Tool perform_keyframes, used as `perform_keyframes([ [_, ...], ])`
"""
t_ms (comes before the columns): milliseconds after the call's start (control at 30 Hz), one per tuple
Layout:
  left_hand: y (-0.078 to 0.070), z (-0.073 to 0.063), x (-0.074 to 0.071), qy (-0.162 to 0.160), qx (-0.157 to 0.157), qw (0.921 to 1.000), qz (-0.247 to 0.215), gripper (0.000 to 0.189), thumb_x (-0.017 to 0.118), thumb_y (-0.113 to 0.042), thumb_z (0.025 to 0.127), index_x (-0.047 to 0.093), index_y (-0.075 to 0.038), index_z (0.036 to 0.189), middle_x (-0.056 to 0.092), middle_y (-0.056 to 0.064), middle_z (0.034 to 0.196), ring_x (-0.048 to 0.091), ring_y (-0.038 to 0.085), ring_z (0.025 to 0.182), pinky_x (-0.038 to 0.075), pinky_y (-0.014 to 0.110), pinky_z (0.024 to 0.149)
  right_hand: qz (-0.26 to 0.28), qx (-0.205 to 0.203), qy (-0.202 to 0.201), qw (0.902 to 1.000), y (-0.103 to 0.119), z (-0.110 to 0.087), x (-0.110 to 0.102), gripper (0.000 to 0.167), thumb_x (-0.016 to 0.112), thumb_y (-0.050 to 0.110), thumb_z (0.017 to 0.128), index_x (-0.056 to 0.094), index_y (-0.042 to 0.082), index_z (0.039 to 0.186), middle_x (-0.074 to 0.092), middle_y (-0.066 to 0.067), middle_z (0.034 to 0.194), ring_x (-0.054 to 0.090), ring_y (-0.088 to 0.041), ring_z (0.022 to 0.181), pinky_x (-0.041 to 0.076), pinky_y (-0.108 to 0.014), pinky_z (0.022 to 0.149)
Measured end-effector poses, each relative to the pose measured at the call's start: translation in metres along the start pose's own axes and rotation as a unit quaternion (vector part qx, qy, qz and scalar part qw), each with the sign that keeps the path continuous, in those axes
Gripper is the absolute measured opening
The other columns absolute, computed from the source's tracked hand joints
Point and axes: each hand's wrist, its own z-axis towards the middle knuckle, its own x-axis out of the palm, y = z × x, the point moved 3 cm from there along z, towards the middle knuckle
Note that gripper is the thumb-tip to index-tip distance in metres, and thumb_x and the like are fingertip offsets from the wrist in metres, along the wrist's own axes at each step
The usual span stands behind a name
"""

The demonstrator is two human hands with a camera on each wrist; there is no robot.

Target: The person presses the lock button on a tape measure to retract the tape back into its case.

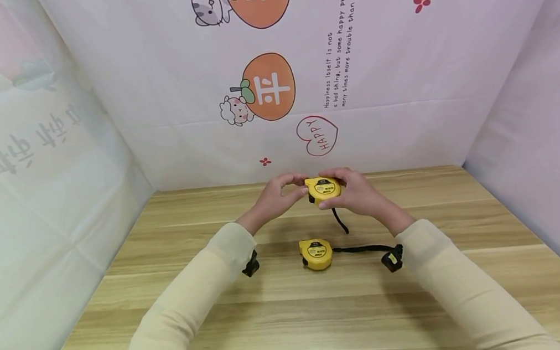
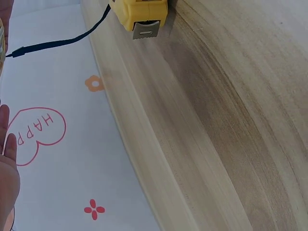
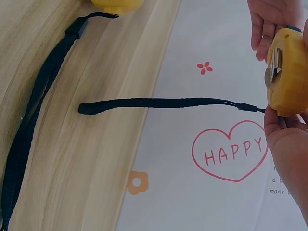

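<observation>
A yellow tape measure (image 1: pixel 324 189) with a black strap is held up over the far part of the table. My right hand (image 1: pixel 356 193) grips it from the right, thumb in front and fingers behind. My left hand (image 1: pixel 281 194) is at the tape measure's left side, thumb and forefinger tips right by its edge. In the right wrist view, the fingers of this left hand (image 3: pixel 267 24) extend beside the raised tape measure (image 3: pixel 288 72). A second yellow tape measure (image 1: pixel 316 254) lies on the table below the hands, its black strap (image 1: pixel 359 249) stretched to the right.
The wood-grain table (image 1: pixel 292 318) meets a printed white cloth backdrop (image 1: pixel 387 138) at its far edge. Cloth also hangs on both sides. A small black camera is on each wrist: left wrist camera (image 1: pixel 250 265), right wrist camera (image 1: pixel 392 259).
</observation>
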Motion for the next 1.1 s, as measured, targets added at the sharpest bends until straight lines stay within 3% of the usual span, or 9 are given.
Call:
perform_keyframes([
  [233,0.000,-0.002,0.000,0.013,-0.002,0.9998,-0.013,0.043,0.069,-0.030,0.091,0.060,-0.011,0.129,0.061,-0.002,0.118,0.052,0.023,0.117,0.032,0.049,0.106,-0.004,-0.001,0.000,1.0000,-0.003,-0.001,-0.001,0.076,0.087,0.022,0.074,0.051,-0.001,0.136,0.048,-0.017,0.122,0.052,-0.029,0.110,0.046,-0.042,0.094],
  [600,0.004,0.000,0.002,0.017,-0.027,0.9993,-0.017,0.059,0.083,-0.036,0.077,0.061,-0.017,0.129,0.059,-0.005,0.119,0.050,0.014,0.116,0.031,0.049,0.106,-0.007,-0.007,-0.005,0.9999,-0.005,0.000,0.001,0.077,0.089,0.022,0.071,0.052,-0.001,0.135,0.045,-0.016,0.118,0.051,-0.029,0.110,0.046,-0.042,0.095],
  [933,0.009,-0.001,0.007,0.018,-0.035,0.9992,-0.006,0.055,0.085,-0.034,0.076,0.064,-0.015,0.123,0.062,-0.005,0.112,0.054,0.022,0.114,0.032,0.052,0.104,0.009,-0.013,-0.001,0.9999,-0.013,0.002,0.007,0.075,0.089,0.021,0.072,0.053,-0.003,0.133,0.053,-0.015,0.125,0.055,-0.029,0.111,0.048,-0.041,0.093],
  [1100,0.015,-0.002,0.010,0.010,-0.039,0.9991,0.012,0.053,0.085,-0.036,0.076,0.065,-0.016,0.121,0.063,-0.006,0.111,0.054,0.016,0.111,0.034,0.048,0.103,0.013,-0.003,0.005,0.9999,-0.019,0.003,0.012,0.076,0.089,0.020,0.071,0.052,-0.002,0.135,0.054,-0.015,0.129,0.055,-0.029,0.113,0.047,-0.041,0.094],
])
